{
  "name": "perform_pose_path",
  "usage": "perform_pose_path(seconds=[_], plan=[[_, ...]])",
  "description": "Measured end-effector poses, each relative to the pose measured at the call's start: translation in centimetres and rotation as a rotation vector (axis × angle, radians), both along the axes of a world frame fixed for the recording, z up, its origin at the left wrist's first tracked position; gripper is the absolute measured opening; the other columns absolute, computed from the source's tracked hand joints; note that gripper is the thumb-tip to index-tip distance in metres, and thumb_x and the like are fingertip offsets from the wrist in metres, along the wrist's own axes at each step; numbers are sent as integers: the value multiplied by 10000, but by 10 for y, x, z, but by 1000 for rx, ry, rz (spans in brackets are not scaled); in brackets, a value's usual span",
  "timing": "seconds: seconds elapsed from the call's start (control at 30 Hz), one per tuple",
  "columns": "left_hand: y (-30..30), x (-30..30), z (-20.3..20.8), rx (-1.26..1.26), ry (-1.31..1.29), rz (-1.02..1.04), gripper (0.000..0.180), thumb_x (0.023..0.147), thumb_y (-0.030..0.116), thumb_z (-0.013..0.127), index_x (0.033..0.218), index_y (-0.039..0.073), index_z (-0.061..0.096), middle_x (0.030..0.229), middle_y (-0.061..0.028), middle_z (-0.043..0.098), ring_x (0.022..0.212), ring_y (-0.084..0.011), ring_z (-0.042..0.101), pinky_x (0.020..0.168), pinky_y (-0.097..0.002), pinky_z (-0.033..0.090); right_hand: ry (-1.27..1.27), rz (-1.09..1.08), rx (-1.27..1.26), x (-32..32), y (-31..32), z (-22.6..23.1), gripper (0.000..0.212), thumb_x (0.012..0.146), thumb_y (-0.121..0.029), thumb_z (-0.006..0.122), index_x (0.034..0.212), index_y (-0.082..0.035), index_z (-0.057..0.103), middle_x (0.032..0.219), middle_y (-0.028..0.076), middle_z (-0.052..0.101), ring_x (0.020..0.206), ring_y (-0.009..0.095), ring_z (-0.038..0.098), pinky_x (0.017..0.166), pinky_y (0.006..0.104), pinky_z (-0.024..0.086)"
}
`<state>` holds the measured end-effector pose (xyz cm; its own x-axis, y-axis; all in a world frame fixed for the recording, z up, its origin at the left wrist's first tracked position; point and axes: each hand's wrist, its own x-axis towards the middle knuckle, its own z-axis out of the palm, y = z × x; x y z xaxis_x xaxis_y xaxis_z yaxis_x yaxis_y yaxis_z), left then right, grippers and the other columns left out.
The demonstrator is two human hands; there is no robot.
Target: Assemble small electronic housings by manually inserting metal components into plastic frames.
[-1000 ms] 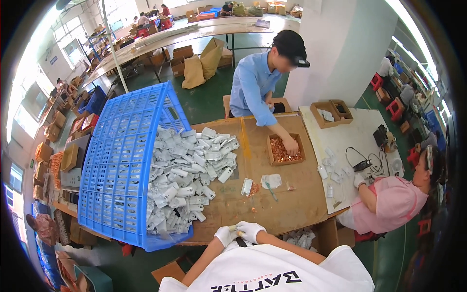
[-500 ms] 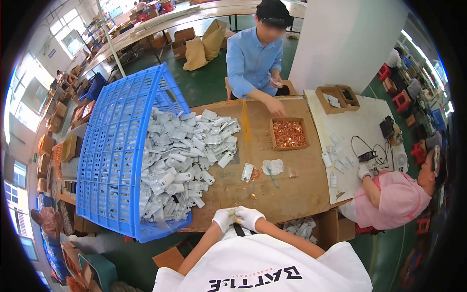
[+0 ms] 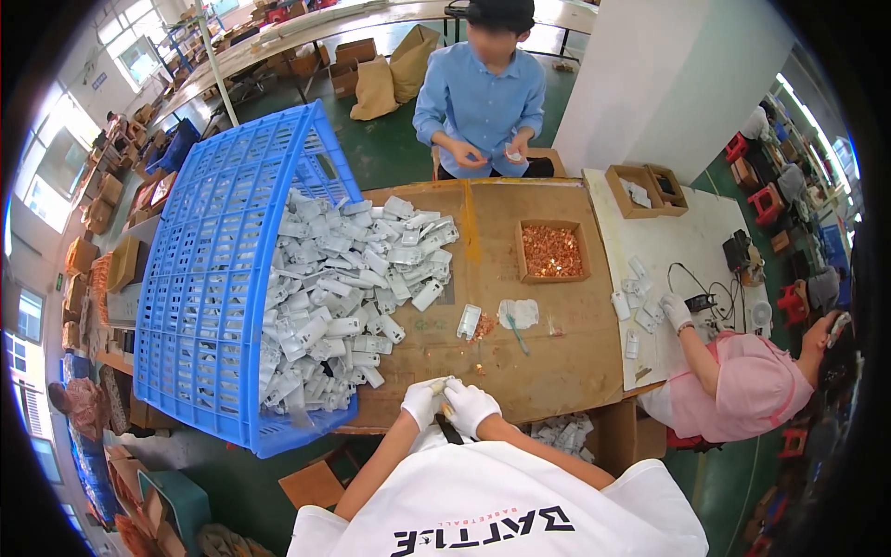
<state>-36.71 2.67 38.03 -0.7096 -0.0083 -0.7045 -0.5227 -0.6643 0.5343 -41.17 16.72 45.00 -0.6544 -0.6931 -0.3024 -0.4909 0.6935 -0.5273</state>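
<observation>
My left hand (image 3: 422, 405) and my right hand (image 3: 471, 408), both in white gloves, meet at the near edge of the table. Their fingers are closed together in front of my shirt, around something too small and covered to make out. Farther in lies a single white plastic housing (image 3: 469, 321), beside a little scatter of copper-coloured pieces (image 3: 484, 326). To the left spreads a big heap of similar white housings (image 3: 371, 269), spilling from a blue plastic crate (image 3: 200, 278) tipped on its side. A cardboard box (image 3: 587, 265) of small copper-coloured parts (image 3: 552, 249) stands farther off.
A white cloth or bag (image 3: 520, 314) and a thin green tool (image 3: 518, 340) lie on the brown tabletop (image 3: 427, 362). Across the table sits a person in blue (image 3: 483, 102). At the right, a person in pink (image 3: 742, 385) works at a white table with cables (image 3: 715, 288).
My hands have risen slightly away from my body, still together. The person across has drawn a hand back from the copper parts box, bringing both hands near each other.
</observation>
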Motion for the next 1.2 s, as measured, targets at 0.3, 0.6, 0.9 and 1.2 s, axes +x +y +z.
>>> perform_pose_path(seconds=[0.3,0.6,0.9,1.2], plan=[[4,8,-12,-23,-126,-68,327,984,144,425,1198,-61,563,1127,-170,631,1034,-278,611,907,-388,486,-142,32,34,-3,1,-1,248,904,-312,520,1042,-108,558,1097,129,586,874,373,635,762,505,507],[-3,-10,2,-15,63,-47,306,967,118,452,1177,-54,593,1116,-143,641,1003,-256,633,868,-381,517,-3,-64,-146,-8,3,-1,205,865,-231,584,999,-91,516,1105,129,526,840,380,605,735,528,488],[1,-14,5,32,47,-58,314,966,97,447,1212,-61,563,1146,-156,624,1031,-262,618,905,-375,500,-58,-108,-172,-6,13,-11,264,845,-212,612,1055,-89,509,1142,121,505,896,371,601,774,516,496],[4,-5,-21,104,36,-66,298,965,76,435,1209,-59,539,1166,-172,605,1072,-284,604,938,-419,499,-162,82,-92,-17,31,-9,372,819,-166,613,1164,-102,490,1218,147,525,1010,369,600,855,476,501]])
